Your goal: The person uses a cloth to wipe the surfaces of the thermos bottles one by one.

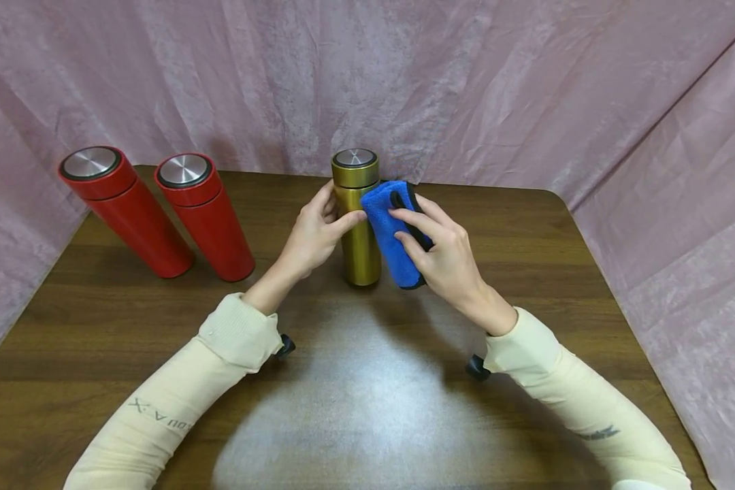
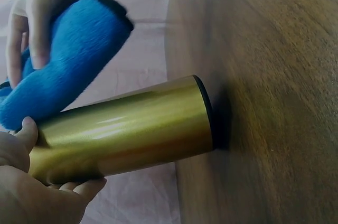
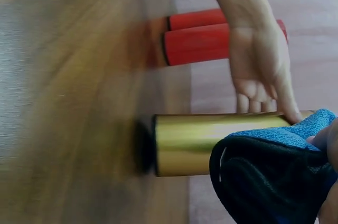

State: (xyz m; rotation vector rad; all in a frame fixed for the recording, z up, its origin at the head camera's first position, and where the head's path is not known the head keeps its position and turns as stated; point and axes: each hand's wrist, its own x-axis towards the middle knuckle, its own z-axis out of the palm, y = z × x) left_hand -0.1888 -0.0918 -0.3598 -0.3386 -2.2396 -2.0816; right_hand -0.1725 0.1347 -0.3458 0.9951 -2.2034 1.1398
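Observation:
A gold thermos bottle [image 1: 360, 241] with a silver-topped lid stands upright near the middle of the table, its base a little off the back edge. My left hand [image 1: 315, 228] grips its upper body from the left, thumb across the front and fingers behind. In my right hand [image 1: 447, 255] is a folded blue cloth [image 1: 392, 238] with black edging, pinched between thumb and fingers. The cloth lies against the right side of the bottle, just below the lid. In the left wrist view the cloth [image 2: 79, 49] meets the gold bottle [image 2: 132, 129] close to my left thumb.
Two red thermos bottles, an outer one [image 1: 137, 221] and an inner one [image 1: 211, 228], stand side by side on the left of the wooden table [image 1: 367, 408]. Pink curtains [image 1: 367, 82] hang behind the table and along its right side.

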